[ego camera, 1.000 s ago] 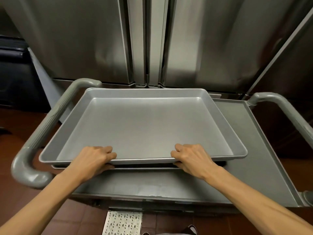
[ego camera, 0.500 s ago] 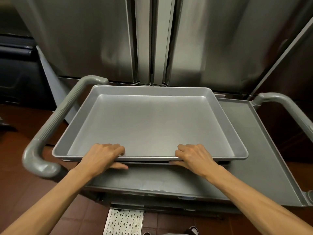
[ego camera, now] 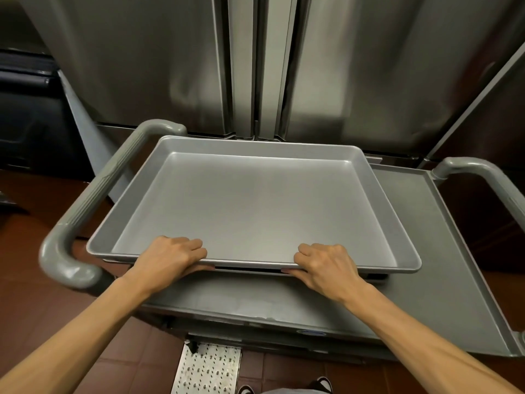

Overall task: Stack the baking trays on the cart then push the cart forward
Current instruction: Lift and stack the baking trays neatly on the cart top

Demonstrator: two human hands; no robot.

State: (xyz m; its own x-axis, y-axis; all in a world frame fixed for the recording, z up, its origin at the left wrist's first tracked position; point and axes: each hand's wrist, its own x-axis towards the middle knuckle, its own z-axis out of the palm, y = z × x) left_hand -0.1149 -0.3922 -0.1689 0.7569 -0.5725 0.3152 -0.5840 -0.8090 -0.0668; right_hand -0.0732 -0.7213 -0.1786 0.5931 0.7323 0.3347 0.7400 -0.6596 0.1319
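Observation:
An empty metal baking tray [ego camera: 255, 206] sits over the grey cart's top shelf [ego camera: 443, 251]. Beneath it the edge of another baking tray [ego camera: 250, 271] shows at the near side. My left hand [ego camera: 173, 257] grips the top tray's near rim on the left, fingers curled over the edge. My right hand [ego camera: 326, 264] grips the same rim on the right. The top tray's left edge lies close to the cart's left handle [ego camera: 93, 200].
Stainless steel refrigerator doors [ego camera: 255, 66] stand right behind the cart. The cart's right handle [ego camera: 480, 177] curves at the right edge. A perforated metal floor drain [ego camera: 207, 368] lies in the brown tiled floor [ego camera: 34, 282] by my feet.
The top tray has slid right and away from me with both hands on its rim, and it now lines up more closely over the tray below.

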